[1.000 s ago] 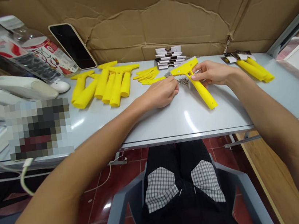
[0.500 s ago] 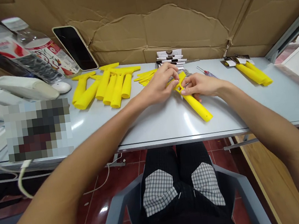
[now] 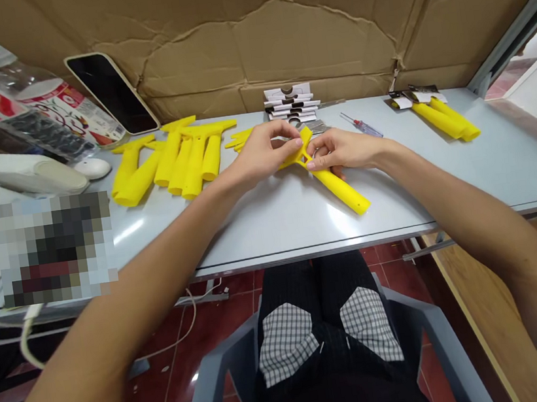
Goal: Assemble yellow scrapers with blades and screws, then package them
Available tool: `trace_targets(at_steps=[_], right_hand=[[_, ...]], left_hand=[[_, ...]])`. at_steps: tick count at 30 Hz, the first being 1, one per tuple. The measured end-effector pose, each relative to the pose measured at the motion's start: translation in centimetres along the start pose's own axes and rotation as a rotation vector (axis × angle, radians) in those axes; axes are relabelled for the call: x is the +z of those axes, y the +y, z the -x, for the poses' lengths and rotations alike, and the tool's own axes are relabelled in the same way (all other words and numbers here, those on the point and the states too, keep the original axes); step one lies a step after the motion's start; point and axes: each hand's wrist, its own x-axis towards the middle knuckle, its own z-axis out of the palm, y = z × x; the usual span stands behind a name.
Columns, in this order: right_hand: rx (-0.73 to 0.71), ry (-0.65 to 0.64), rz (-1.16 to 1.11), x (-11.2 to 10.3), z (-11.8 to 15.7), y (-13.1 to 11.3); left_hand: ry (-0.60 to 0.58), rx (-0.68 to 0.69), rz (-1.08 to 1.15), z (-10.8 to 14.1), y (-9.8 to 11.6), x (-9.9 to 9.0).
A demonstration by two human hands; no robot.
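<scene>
Both my hands are on one yellow T-shaped plastic handle (image 3: 341,191) above the table, its hollow grip slanting down to the right. My left hand (image 3: 272,151) pinches the crossbar, thumb and fingers closed at its top edge. Around the neck, just below the crossbar, are the closed fingers of my right hand (image 3: 341,150). My fingers cover part of the neck and crossbar. Flat yellow pieces (image 3: 239,139) lie partly hidden behind my left hand. Past my hands sits a stack of black-and-white cards (image 3: 290,102). A screwdriver (image 3: 365,127) rests beyond my right hand.
Several yellow handles (image 3: 194,164) lie to the left. Two more yellow handles with card tops (image 3: 440,119) are at the right. A phone (image 3: 113,93), bottles (image 3: 62,99) and a white mouse (image 3: 92,169) stand or lie at the left. Cardboard (image 3: 315,30) backs the table (image 3: 502,170).
The view has shifted slightly, so most things on the table appear further left. The held handle has turned a little, showing more of its crossbar. Both hands keep hold of it.
</scene>
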Motion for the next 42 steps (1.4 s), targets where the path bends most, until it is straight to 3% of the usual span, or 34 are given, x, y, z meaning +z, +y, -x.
trace_targets(at_steps=[5, 15, 24, 35, 42], right_hand=[[0.003, -0.021, -0.021, -0.2, -0.2, 0.3], [0.012, -0.011, -0.028, -0.2, -0.1, 0.1], [0.037, -0.031, 0.021, -0.3, -0.1, 0.0], [0.042, -0.05, 0.059, -0.1, 0.2, -0.7], [0.047, -0.043, 0.04, -0.3, 0.1, -0.5]], left_hand=[[0.06, -0.086, -0.003, -0.1, -0.3, -0.1], [-0.005, -0.18, 0.072, -0.2, -0.4, -0.8], [0.044, -0.34, 0.1, 0.2, 2.1, -0.4], [0.103, -0.279, 0.132, 0.0, 1.5, 0.3], [0.045, -0.254, 0.152, 0.0, 1.5, -0.3]])
